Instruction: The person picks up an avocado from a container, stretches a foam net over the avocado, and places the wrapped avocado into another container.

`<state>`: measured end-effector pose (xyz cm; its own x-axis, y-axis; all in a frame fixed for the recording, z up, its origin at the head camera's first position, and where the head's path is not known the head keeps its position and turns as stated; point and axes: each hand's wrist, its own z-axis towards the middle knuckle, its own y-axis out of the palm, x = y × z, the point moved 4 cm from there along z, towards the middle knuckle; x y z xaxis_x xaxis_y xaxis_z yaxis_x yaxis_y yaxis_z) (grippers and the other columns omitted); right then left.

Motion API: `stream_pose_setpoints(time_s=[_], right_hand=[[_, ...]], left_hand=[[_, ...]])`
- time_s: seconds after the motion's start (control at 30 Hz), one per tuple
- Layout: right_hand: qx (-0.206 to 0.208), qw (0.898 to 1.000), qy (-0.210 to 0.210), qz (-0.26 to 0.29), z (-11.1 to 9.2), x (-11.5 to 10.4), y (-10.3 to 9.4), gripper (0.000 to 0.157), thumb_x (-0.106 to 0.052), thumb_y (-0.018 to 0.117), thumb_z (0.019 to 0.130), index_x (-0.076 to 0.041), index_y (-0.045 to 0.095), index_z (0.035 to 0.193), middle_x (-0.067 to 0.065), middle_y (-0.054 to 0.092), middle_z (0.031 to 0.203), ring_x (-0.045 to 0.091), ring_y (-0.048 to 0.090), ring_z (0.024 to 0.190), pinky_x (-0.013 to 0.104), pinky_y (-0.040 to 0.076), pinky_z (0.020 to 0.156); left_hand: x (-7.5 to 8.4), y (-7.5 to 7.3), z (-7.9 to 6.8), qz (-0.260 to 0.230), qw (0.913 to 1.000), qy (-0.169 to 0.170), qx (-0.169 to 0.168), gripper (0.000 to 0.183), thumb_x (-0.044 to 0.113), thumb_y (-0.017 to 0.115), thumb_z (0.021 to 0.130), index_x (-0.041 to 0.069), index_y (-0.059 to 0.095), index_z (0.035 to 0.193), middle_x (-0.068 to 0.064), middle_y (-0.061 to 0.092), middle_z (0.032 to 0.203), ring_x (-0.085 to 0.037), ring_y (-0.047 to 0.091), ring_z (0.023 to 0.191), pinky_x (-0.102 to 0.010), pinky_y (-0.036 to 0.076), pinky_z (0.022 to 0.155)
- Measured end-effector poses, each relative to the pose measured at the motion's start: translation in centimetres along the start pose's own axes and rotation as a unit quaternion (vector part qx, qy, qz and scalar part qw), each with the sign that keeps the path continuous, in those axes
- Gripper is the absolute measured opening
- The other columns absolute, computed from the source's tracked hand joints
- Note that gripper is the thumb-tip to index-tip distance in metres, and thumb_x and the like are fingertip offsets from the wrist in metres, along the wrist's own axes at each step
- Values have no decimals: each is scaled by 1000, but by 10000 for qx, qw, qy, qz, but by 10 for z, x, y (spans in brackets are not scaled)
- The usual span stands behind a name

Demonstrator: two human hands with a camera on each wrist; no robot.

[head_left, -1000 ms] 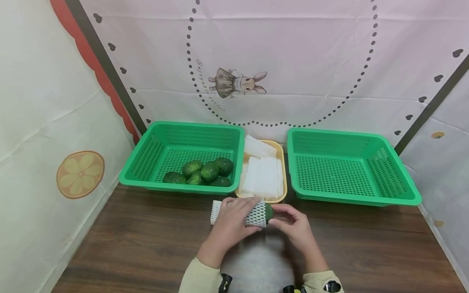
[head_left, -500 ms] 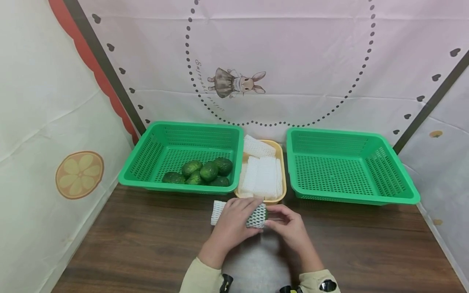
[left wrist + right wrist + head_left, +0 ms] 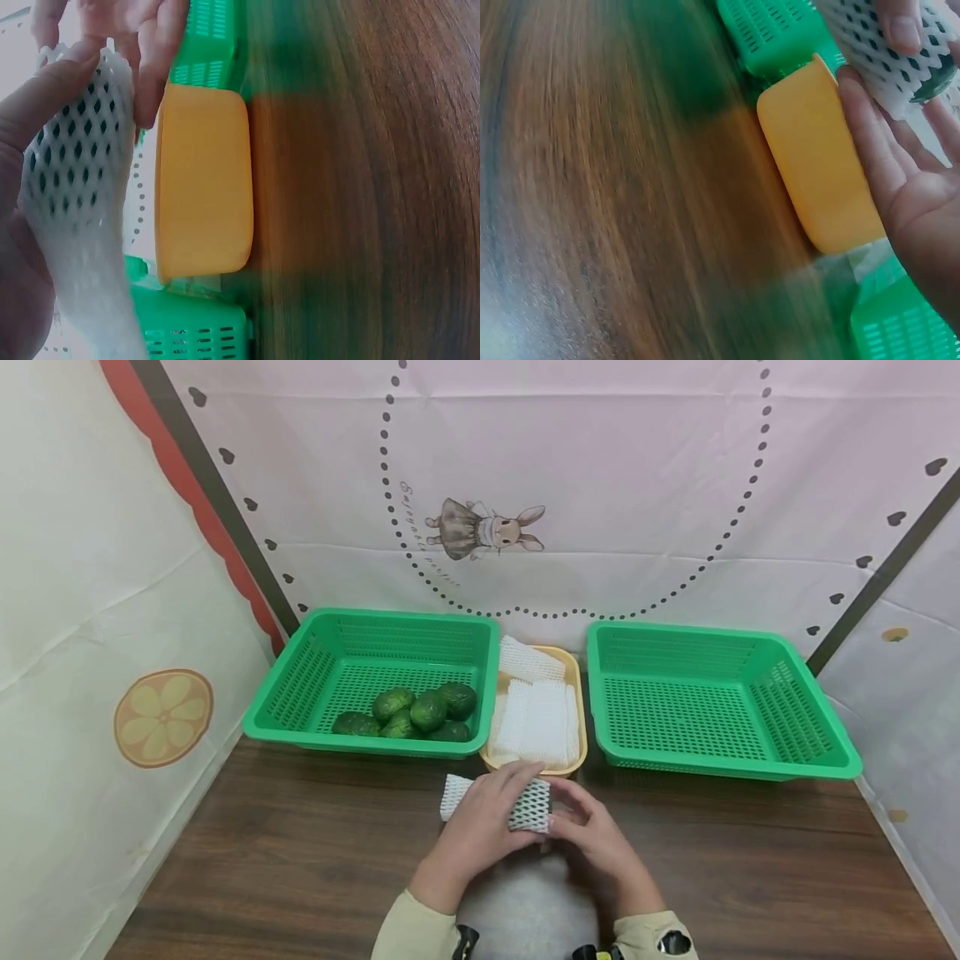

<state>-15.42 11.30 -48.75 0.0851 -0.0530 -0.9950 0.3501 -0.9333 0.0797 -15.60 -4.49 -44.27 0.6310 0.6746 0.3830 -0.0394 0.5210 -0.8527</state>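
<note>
While the left hand (image 3: 483,820) is gripping the net (image 3: 531,807) near the tub (image 3: 204,180), the right hand (image 3: 596,837) is pinching its end, presumably seating the avocado (image 3: 935,85), with edge-straightening likely next.

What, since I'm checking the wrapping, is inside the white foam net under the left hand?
A dark green fruit: its end shows at the opening of the net, and dark green shows through the holes. The net and left hand cover the rest.
</note>
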Motion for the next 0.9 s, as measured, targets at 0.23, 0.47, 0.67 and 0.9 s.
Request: stream_pose_setpoints(time_s=[0.23,0.47,0.67,0.9], right_hand=[[665,9976,43,184,-5,-2,-10,49,6,57,86,11,38,131,28,43,129,12,57,100,24,49,80],[1453,9830,-1092,-261,-7,-11,-11,35,9,66,79,12,55,112,19,57,110,14,60,93,24,51,75],[1661,9747,-1424,-465,-8,-11,-11,22,9,69,76,13,63,98,23,59,98,12,62,86,24,52,73],[1608,9746,-1425,-624,-8,-10,-9,21,12,70,73,14,63,93,6,63,89,10,61,82,23,51,71]], left_hand=[[-10,-8,-6,571,9979,-285,-60,76,43,82,64,23,50,129,1,54,123,-19,48,114,-46,30,100],[-16,-10,-9,694,9969,-351,90,70,36,82,67,22,52,128,2,59,116,-17,53,108,-45,32,98],[-14,-8,-8,766,9966,-304,-8,71,38,82,67,21,51,129,1,58,118,-18,54,108,-45,31,99],[-7,-6,-5,868,9959,-194,-176,72,42,80,68,19,51,130,-2,57,119,-20,52,108,-43,31,100]])
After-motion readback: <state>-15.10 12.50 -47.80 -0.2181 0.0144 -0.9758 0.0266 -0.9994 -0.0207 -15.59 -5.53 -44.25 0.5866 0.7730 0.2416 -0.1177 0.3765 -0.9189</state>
